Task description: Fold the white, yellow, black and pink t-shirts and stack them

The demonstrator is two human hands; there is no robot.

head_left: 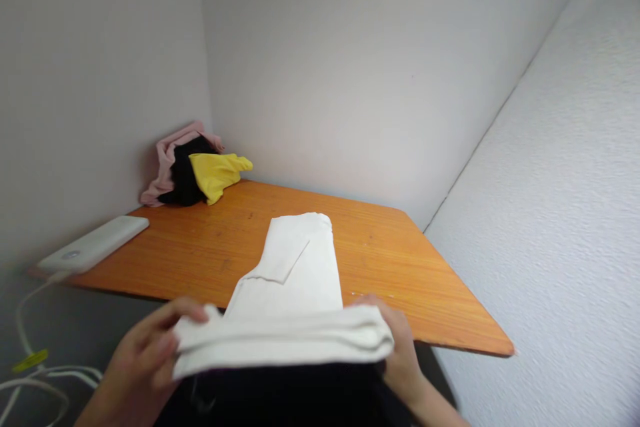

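A white cloth garment (300, 287), which looks like a shirt with a sleeve laid across it, stretches from the middle of the table toward me. Its near end is folded into a thick layered band, raised at the table's front edge. My left hand (143, 353) pinches the left end of that band between thumb and fingers. At the right end, my right hand (395, 347) grips the band from behind and below; most of its fingers are hidden by the cloth.
The wooden table (400, 260) stands in a corner against pale walls. A pile of pink, black and yellow clothes (193, 167) lies at the back left. On the left edge rests a white power bank (95, 245), with a white cable (23, 323) hanging down from it.
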